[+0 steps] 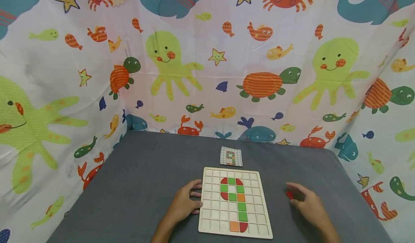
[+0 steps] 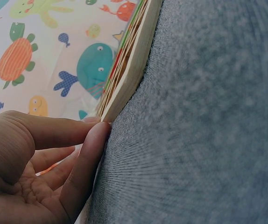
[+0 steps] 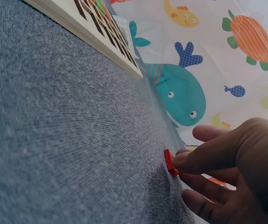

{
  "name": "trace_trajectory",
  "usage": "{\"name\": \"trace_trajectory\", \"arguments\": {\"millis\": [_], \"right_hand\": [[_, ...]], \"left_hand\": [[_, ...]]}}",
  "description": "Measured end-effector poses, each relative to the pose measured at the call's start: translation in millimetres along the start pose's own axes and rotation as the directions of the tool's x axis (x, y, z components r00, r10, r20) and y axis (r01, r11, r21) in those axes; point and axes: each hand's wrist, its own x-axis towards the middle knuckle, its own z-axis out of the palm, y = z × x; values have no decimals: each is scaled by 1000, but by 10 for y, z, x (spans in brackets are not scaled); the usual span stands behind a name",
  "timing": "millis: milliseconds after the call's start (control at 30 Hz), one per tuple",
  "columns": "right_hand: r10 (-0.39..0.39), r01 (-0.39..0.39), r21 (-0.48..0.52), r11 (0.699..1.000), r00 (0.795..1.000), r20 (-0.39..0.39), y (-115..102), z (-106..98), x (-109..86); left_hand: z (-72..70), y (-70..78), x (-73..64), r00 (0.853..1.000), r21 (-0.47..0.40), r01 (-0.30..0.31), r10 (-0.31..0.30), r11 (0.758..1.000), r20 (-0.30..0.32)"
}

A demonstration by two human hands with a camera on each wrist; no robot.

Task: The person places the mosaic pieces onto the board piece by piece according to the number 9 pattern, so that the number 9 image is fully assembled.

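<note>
A pale wooden grid board [image 1: 215, 214] lies on the dark table. Set in its cells are several green squares [image 1: 231, 181], red quarter-round pieces [image 1: 243, 227] and two orange squares [image 1: 241, 197], forming a ring with a tail running down. At the board's left edge, my left hand [image 1: 183, 201] grips the wooden rim [image 2: 124, 91] between thumb and fingertips. Away to the right of the board, my right hand [image 1: 309, 205] pinches a small red tile [image 3: 170, 161] close over the tabletop; the thumb covers part of the tile, and its full shape is hidden.
Behind the board lies a small card [image 1: 231, 157] printed with a grid and a coloured pattern like the one on the board. A white curtain [image 1: 207, 98] with sea animals stands along the back and both sides of the grey table [image 1: 152, 167].
</note>
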Motion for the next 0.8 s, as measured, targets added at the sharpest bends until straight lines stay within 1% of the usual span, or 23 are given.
{"name": "trace_trajectory", "arguments": {"millis": [267, 467, 633, 800], "right_hand": [[10, -10, -10, 1000, 999, -42, 40, -3, 7], [33, -33, -10, 999, 999, -34, 44, -6, 9], [30, -31, -29, 999, 999, -34, 29, 6, 18], [26, -26, -36, 999, 1000, -9, 6, 18, 25]], "left_hand": [[8, 3, 1, 1000, -2, 6, -6, 1000, 2], [3, 3, 5, 1000, -10, -3, 3, 1000, 3], [8, -6, 9, 1000, -9, -6, 6, 1000, 2], [10, -12, 8, 1000, -3, -10, 10, 1000, 1]]}}
